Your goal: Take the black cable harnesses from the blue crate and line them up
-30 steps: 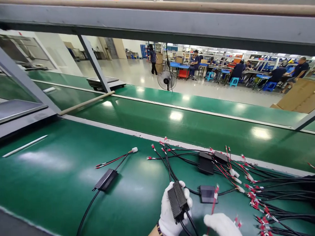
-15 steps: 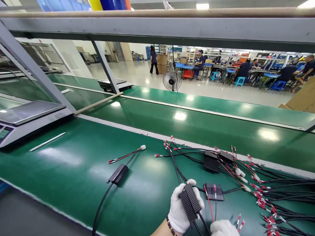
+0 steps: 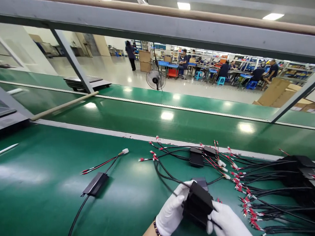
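Observation:
Both my hands wear white gloves at the bottom of the view. My left hand [image 3: 171,212] and my right hand [image 3: 228,223] are closed on the two sides of a black ribbed module [image 3: 198,203] with black cables, lifted just above the green bench mat [image 3: 46,177]. Another black module [image 3: 95,184] with a red-and-black lead and white connector lies alone to the left. Two more modules [image 3: 196,158] lie behind my hands among tangled leads.
A heap of black cables with red-tagged ends [image 3: 273,193] covers the right of the mat. A weighing scale [image 3: 5,118] sits at far left, a white stick [image 3: 5,149] near it. Grey frame bars [image 3: 154,25] cross overhead. People work at distant tables.
My right hand has come up and taken hold of the module alongside my left; the module has turned and now sits between both hands. The camera view has shifted right.

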Demonstrator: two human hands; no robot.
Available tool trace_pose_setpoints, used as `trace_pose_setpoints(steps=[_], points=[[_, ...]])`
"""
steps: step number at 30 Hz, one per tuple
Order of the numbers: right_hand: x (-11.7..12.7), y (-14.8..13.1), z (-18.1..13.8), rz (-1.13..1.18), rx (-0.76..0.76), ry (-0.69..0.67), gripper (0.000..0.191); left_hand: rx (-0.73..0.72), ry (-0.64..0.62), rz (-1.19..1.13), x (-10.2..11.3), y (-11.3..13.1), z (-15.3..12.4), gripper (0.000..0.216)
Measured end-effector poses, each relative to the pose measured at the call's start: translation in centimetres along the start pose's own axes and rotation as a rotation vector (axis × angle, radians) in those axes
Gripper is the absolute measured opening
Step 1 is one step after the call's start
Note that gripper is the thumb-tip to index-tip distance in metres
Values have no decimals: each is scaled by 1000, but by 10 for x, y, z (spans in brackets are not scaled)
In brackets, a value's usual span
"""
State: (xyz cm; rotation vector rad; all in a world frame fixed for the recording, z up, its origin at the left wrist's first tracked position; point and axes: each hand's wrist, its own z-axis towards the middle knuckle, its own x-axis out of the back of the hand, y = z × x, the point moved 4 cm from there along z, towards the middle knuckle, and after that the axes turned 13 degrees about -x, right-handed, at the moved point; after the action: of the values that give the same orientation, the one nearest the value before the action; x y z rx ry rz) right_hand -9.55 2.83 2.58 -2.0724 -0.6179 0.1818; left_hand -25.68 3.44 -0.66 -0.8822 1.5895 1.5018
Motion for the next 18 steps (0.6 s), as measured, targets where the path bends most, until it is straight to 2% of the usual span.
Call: trace_pose_setpoints(steps=[2,5,10,18], points=[[-4,1,-3,213,-172,-152,49,62,10,-5,-4,-1,0,34],[-8,12,-1,341,-320,-183,54,88,59,28,-4,-4,1,37],[-7,27,3,373,-363,-166,53,109,84,60,3,-12,2,47],[-13,25,3,448,-450,-197,52,83,150,174,17,-16,5,48]])
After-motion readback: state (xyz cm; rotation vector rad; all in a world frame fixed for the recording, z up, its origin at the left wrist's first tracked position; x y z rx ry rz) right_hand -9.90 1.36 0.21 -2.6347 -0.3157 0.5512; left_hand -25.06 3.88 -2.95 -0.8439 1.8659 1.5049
